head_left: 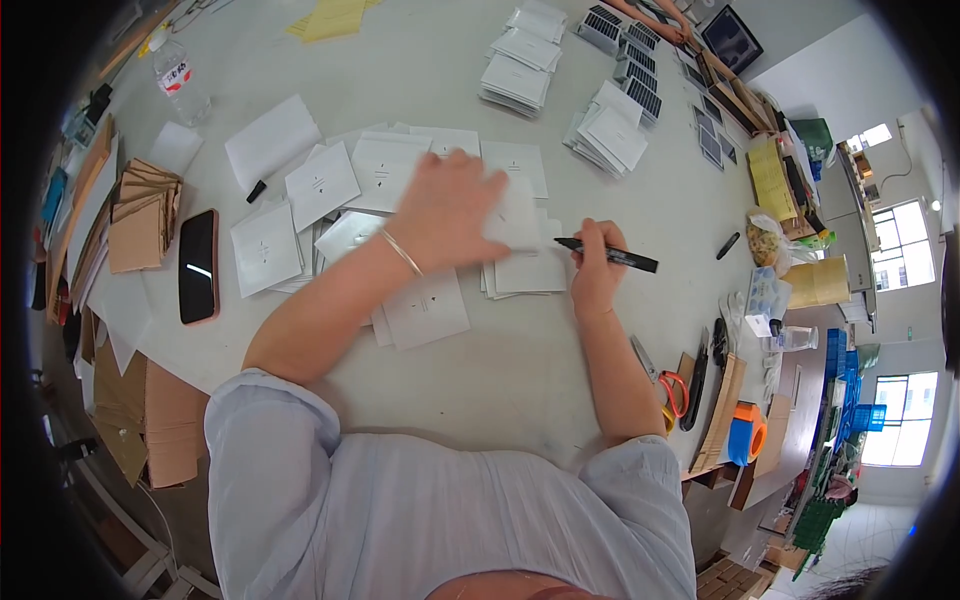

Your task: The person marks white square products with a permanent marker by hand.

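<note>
My left hand (450, 210), a little smeared by motion, reaches over a spread of white flat packets (320, 185) with its fingers apart. Its palm hides part of the packets below, so I cannot tell whether it touches one. In my right hand (597, 275) is a black marker (636, 262), held crosswise with its tip pointing left at the packets. Close by that tip lies a small pile of packets (530, 275). Another loose packet (427, 310) rests under my left wrist. A black marker cap (257, 191) lies beside a white sheet (272, 142) on the left.
Stacked white packets (520, 75) and striped dark panels (638, 70) stand at the far side, near another person's arm (660, 18). A phone (198, 266), brown cards (145, 215) and a bottle (180, 80) sit left. Scissors (676, 392) and orange tape (757, 433) lie right.
</note>
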A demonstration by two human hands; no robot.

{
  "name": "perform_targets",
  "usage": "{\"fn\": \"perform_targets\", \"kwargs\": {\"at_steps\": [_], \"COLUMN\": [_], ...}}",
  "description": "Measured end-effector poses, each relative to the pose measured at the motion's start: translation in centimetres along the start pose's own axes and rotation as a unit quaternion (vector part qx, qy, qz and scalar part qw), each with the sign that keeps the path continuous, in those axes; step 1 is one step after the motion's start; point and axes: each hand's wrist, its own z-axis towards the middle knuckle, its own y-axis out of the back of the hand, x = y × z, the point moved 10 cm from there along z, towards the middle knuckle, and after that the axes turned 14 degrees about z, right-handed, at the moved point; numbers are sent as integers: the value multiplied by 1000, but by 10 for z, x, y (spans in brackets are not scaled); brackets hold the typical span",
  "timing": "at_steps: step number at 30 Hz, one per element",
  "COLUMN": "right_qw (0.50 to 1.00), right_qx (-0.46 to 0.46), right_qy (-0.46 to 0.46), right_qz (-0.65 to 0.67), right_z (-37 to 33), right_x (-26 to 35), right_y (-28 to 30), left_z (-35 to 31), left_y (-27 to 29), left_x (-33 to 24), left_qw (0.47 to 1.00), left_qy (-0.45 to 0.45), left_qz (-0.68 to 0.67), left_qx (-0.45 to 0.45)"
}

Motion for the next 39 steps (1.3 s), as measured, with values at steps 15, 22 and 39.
{"fn": "perform_targets", "kwargs": {"at_steps": [15, 22, 39], "right_qw": [968, 954, 959], "right_qx": [143, 145, 185], "right_qy": [83, 119, 95], "right_qz": [-186, -233, -193], "right_z": [-7, -7, -15], "right_x": [-1, 3, 4], "right_y": [-38, -41, -42], "left_z": [-5, -7, -10], "left_y": [-24, -39, -36], "left_x": [-31, -43, -44], "left_qw": [996, 995, 996], "left_qy": [-73, -79, -69], "left_qz": [-39, -34, -10], "left_qx": [29, 42, 47]}}
